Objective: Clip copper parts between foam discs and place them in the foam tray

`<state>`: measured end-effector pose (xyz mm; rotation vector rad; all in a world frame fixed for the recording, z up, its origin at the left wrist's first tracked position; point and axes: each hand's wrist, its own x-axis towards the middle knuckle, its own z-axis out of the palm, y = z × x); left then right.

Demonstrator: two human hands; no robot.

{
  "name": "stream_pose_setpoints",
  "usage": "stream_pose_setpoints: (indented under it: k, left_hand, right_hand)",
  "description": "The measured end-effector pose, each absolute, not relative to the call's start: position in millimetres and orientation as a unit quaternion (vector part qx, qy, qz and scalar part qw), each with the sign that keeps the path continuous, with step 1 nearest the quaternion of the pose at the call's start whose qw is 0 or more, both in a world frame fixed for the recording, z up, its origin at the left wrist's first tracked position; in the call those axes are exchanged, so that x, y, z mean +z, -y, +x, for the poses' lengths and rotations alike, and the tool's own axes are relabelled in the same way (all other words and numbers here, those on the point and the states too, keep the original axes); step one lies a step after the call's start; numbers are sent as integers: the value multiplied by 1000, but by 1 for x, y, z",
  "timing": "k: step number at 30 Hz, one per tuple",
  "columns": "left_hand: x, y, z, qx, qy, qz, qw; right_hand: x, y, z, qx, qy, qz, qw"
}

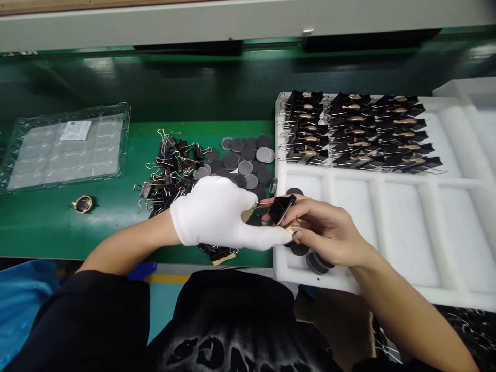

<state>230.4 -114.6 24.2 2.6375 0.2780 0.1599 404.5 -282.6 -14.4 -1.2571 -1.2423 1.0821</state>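
Observation:
A black binder clip (282, 207) is held between my two hands, over the left edge of the white tray. My left hand (222, 214), in a white glove, has its fingertips at the clip's wire handle and its thumb against a small gold-coloured piece (295, 227). My bare right hand (331, 230) is closed around the clip and that piece; its fingers partly hide both. Dark round discs (248, 155) lie scattered beyond my hands. Left of them is a heap of binder clips (168, 165), partly covered by my glove.
The white compartment tray (405, 206) holds rows of binder clips clamped on gold-coloured pieces (356, 132) at its far side. More discs (316, 262) lie in its near-left compartment. On the green table (116, 222) are a clear plastic tray (70, 150) and a small round gold-rimmed piece (83, 204).

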Motion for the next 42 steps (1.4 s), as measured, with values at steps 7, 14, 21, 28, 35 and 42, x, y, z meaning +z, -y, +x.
stream_pose_setpoints:
  k: [7, 14, 21, 28, 35, 42]
  left_hand:
    - [20, 114, 232, 51, -107, 976, 180]
    - [22, 109, 234, 48, -124, 943, 307]
    - [15, 115, 237, 38, -92, 925, 366]
    - [15, 116, 236, -5, -117, 917, 382]
    - [22, 118, 237, -50, -128, 921, 364]
    - [52, 65, 218, -85, -175, 977, 84]
  right_hand:
    - [-16, 286, 407, 462, 531, -506, 499]
    - [-16, 276, 412, 393, 339, -574, 634]
    - [-21, 276, 414, 360, 340, -597, 631]
    - [-32, 279, 420, 330, 382, -594, 627]
    - [-34, 280, 417, 337, 374, -583, 638]
    - [-22, 275, 417, 425, 226, -514, 710]
